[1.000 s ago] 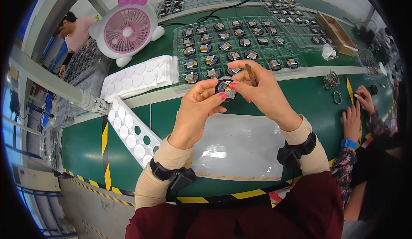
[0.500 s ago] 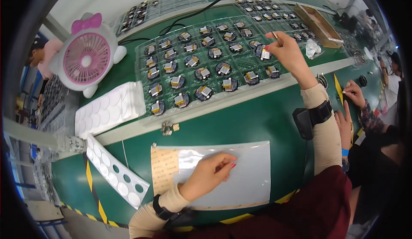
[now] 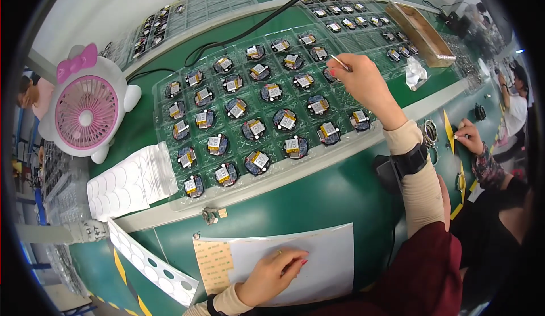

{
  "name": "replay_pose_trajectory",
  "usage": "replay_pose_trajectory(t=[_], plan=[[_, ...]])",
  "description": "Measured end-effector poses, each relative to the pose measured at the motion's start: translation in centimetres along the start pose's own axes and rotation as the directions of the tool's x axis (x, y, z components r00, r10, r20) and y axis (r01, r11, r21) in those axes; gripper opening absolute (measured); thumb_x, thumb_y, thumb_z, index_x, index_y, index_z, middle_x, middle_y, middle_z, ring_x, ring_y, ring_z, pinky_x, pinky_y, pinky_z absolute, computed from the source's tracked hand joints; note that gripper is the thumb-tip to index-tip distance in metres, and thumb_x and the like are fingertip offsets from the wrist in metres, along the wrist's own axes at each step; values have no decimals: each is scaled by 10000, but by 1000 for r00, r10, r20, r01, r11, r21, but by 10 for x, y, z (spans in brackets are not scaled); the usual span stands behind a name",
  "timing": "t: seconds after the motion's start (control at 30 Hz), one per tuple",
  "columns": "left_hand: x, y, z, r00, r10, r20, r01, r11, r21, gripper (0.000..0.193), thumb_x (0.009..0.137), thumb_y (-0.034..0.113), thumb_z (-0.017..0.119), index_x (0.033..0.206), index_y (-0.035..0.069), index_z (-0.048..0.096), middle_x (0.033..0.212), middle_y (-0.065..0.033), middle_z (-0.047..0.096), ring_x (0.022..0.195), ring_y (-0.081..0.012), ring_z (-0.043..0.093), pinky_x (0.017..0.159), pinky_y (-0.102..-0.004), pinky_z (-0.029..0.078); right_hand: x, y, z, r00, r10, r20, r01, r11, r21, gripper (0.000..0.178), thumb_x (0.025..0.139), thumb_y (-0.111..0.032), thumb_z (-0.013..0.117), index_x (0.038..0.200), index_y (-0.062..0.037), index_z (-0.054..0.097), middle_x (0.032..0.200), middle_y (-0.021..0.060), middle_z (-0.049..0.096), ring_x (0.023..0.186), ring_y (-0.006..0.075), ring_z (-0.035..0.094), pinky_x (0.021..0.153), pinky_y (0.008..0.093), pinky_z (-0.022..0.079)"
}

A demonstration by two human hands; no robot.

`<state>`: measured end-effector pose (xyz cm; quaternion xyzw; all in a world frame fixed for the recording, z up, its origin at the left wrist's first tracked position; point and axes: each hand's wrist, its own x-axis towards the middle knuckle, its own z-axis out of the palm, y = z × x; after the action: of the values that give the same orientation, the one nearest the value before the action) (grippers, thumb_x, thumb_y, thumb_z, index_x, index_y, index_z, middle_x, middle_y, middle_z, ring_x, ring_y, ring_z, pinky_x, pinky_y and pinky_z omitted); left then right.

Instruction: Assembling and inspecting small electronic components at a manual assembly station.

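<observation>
My right hand (image 3: 363,86) is over the right part of a clear plastic tray (image 3: 363,95). Its fingers pinch a thin metal tool (image 3: 339,61) whose tip points up and left. Beneath the fingers, a round circuit module (image 3: 328,76) is partly hidden. Similar modules (image 3: 284,119) with silver and yellow battery packs fill many of the tray's cells. My left hand (image 3: 273,275) rests over a pale sheet (image 3: 326,259) with a tan printed strip (image 3: 213,262) along its left side. The left thumb and forefinger are pressed together; whatever they hold is too small to tell.
A pink and white fan (image 3: 86,117) and white round-sticker sheets (image 3: 128,182) stand at left, with a partly used sticker strip (image 3: 150,265) nearer me. Beyond the tray are a black cable (image 3: 250,23) and an open box (image 3: 421,35). A co-worker's hand (image 3: 469,137) is at right.
The view has shifted, so the tray and sheet appear lower. My right hand stays by the tray's right part, its tool now tipped leftward. My left hand remains over the sheet, fingers still pinched.
</observation>
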<state>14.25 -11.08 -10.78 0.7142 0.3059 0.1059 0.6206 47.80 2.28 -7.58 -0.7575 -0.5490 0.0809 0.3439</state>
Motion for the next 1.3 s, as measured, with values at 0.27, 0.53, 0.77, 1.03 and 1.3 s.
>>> replay_pose_trajectory(t=[0.27,0.53,0.77,1.03,1.3], plan=[[-1,-1,0,1000,-14,6,14,996,-87,230,817,-20,554,1044,16,552,877,-100,583,664,-133,610,573,-226,502,-24,-68,-32,998,-52,38,41,971,235,116,772,-93,614,840,1,606,627,11,554,576,46,443,513,209,357],[-12,-2,-19,761,160,-629,-425,855,-296,272,843,-55,456,1109,-11,422,929,-163,571,695,-221,607,623,-323,518,-131,-162,9,806,-425,411,267,882,387,190,786,-174,597,876,-69,467,593,79,542,534,253,570,448,340,418],[-11,15,-36,748,224,-624,-562,715,-416,150,849,-38,461,997,-29,435,824,-159,584,644,-196,597,602,-298,512,-165,-161,11,830,-411,376,263,884,387,159,791,-148,577,879,-80,462,627,58,558,561,232,580,461,350,422],[-7,13,-23,948,38,-317,-192,859,-474,47,884,19,453,847,-9,445,723,-111,577,615,-145,568,567,-259,488,-197,-140,-10,803,-318,505,176,935,309,133,799,-139,564,899,-81,497,680,50,579,598,225,589,497,323,443],[-2,-9,-16,990,-2,-142,-57,910,-410,127,910,85,435,824,-5,456,661,-65,541,560,-106,511,516,-229,437,-152,-103,-57,977,-135,164,135,991,17,132,799,-145,586,847,-24,606,764,115,617,648,265,595,582,287,468]])
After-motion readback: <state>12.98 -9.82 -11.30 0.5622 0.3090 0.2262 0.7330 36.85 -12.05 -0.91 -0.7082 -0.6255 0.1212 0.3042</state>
